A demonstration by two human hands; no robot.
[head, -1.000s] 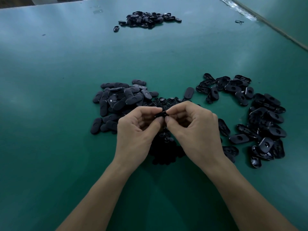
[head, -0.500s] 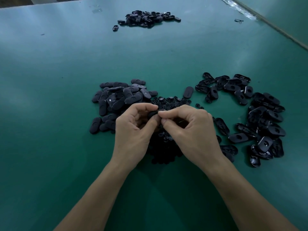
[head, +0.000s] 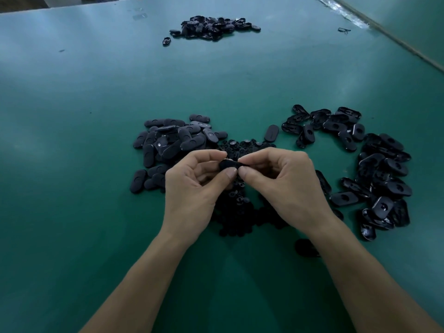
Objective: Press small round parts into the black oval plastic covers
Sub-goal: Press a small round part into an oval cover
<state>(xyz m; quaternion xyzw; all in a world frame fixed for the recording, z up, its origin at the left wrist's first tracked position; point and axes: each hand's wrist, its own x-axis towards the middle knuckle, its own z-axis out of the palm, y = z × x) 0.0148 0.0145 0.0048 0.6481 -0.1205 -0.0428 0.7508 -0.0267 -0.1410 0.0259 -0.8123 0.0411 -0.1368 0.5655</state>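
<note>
Over the table's (head: 72,97) middle, nearer the front edge, L hand (head: 192,188) & R hand (head: 288,186) both pinch one black oval cover (head: 229,164) btwn thumb & forefinger tips, held off the surface. Heap of small round parts (head: 240,145) lies right under the hands. Cover piles either side: left pile (head: 173,143) w/ matte backs up, right pile (head: 384,164) glossier. Third pile (head: 211,27) sits near the far edge.

Open tabletop (head: 72,212) runs along the left and near edges, and in a band before the far pile (head: 211,27). Mid-table, left covers (head: 168,143), round parts (head: 240,212) and right covers (head: 384,169) crowd together, the last reaching toward the right edge.
</note>
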